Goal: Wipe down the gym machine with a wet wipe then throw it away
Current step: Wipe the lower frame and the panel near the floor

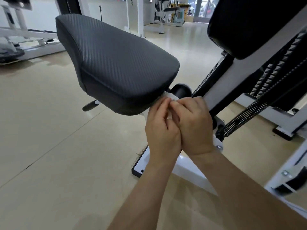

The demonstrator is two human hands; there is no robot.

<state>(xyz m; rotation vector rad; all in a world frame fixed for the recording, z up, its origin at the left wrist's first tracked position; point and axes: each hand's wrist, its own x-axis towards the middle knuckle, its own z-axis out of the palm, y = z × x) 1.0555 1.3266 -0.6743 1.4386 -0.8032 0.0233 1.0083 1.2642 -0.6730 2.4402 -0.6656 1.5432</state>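
Wet wipe [172,97]: a small white wad held at the fingertips of both hands, with a further patch of white showing lower down in the gap between the two palms. Its upper end lies against the underside edge of the seat pad [116,63], just beside a black cylindrical knob [181,91].

Left hand [162,130]: fingers [163,103] curled inward, thumb and fingertips pinching the wipe.

Right hand [194,128]: fingers curled likewise and closed on the same wad. Its knuckles touch those of the left hand, so the two hands sit pressed side by side. How much of the wipe lies inside either palm cannot be told.

Above and left of the fingers, the dark textured seat pad tilts over the floor. Up and right of them stands the black back pad [249,27] on a white frame. To the right of the right hand a coiled black spring [245,117] runs diagonally. Below the wrists lies the white base plate [187,170] on the beige tiled floor [58,146]. Left of the fingers, under the seat, a short black lever [90,105] projects.
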